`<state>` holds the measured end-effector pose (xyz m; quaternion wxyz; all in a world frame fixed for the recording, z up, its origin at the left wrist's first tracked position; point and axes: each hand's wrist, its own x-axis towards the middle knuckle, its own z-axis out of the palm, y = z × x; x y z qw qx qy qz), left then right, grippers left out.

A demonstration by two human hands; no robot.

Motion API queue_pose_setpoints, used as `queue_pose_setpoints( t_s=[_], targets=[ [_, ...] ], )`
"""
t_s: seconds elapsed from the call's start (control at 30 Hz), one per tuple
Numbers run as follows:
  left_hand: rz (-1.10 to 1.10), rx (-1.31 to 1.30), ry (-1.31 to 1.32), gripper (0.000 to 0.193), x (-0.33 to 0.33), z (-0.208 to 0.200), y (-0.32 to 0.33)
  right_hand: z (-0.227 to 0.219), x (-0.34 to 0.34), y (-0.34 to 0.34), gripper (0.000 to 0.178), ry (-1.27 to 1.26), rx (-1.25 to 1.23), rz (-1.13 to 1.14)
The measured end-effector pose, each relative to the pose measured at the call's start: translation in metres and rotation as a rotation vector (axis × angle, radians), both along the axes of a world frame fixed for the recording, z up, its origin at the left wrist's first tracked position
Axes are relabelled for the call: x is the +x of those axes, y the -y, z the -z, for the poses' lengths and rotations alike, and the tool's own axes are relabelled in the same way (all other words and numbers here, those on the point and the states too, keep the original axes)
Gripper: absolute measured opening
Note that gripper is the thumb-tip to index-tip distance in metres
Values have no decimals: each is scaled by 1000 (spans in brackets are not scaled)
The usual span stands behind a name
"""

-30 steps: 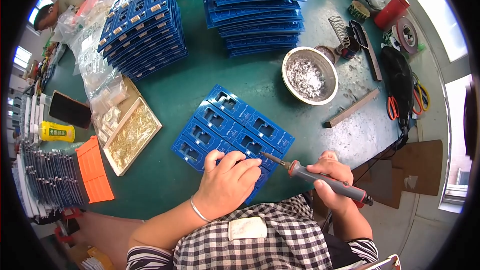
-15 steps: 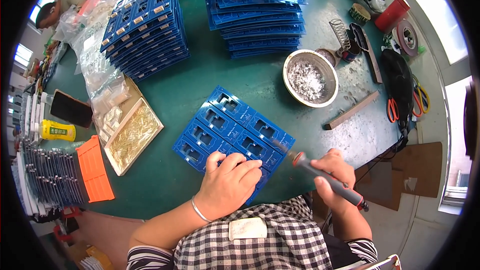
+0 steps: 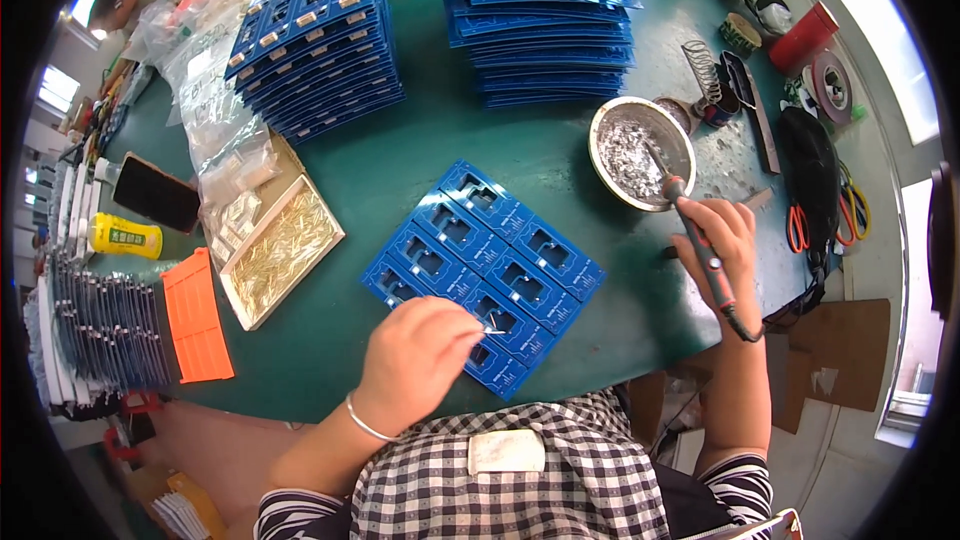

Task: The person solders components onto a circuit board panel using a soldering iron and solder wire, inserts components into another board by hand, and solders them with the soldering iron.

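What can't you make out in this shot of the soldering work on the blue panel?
- Head view: the thin piece at the left hand fingertips is too small to identify.
- Head view: the soldering iron tip in the metal bowl blends into the shiny scraps; contact is unclear.
- Head view: the blue panel near corner is covered by the left hand.
- Head view: the right hand palm is turned away.

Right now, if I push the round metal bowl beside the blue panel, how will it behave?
The metal bowl would probably slide easily on the smooth green table. It looks shallow and wide, so tipping seems unlikely. The soldering iron in the right hand reaches into it, so it may shift.
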<state>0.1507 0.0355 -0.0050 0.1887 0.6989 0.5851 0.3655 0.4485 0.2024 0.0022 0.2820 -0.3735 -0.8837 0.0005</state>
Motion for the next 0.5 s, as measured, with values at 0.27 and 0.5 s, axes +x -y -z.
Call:
queue_pose_setpoints(
  t_s=[0.27, 0.5],
  targets=[
    [-157, 17, -136, 10, -9, 8, 4, -25, 21, 46, 33, -768, -442, -29],
    [-126, 43, -121, 11, -4, 15, 1, 8, -27, 111, 26, -725, -705, -269]
  ],
)
